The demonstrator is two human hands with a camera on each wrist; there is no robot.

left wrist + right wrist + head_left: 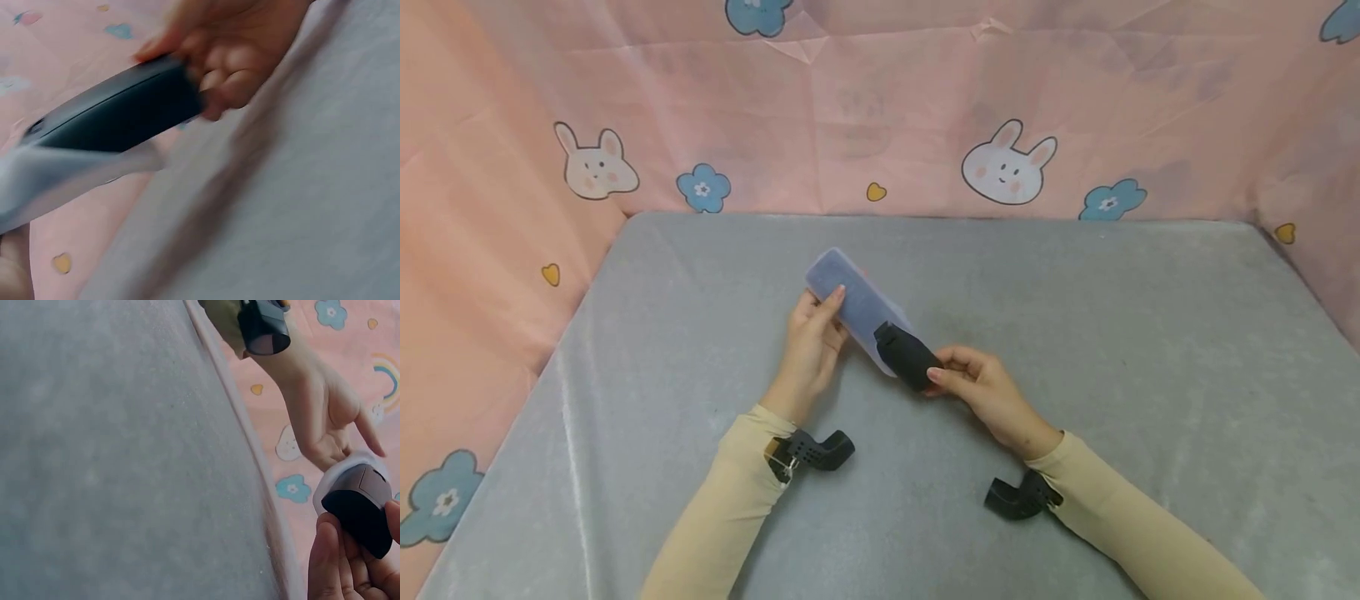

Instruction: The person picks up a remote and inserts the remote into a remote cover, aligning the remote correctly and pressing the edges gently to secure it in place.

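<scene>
In the head view my left hand holds a long, translucent pale-blue plastic sleeve or case, its thumb lying on top. At the case's near right end is a smooth black tapered device whose exact kind I cannot tell. My right hand pinches the wide end of that device between thumb and fingers. From the left wrist, the narrower end of the device lies against or inside the blurred case; which one is unclear. The right wrist view shows the device end-on, with the case rim around it.
A grey cloth-covered table spreads under both hands. Pink fabric printed with rabbits and flowers hangs along its back and sides. Each wrist carries a black camera mount, one on the left and one on the right.
</scene>
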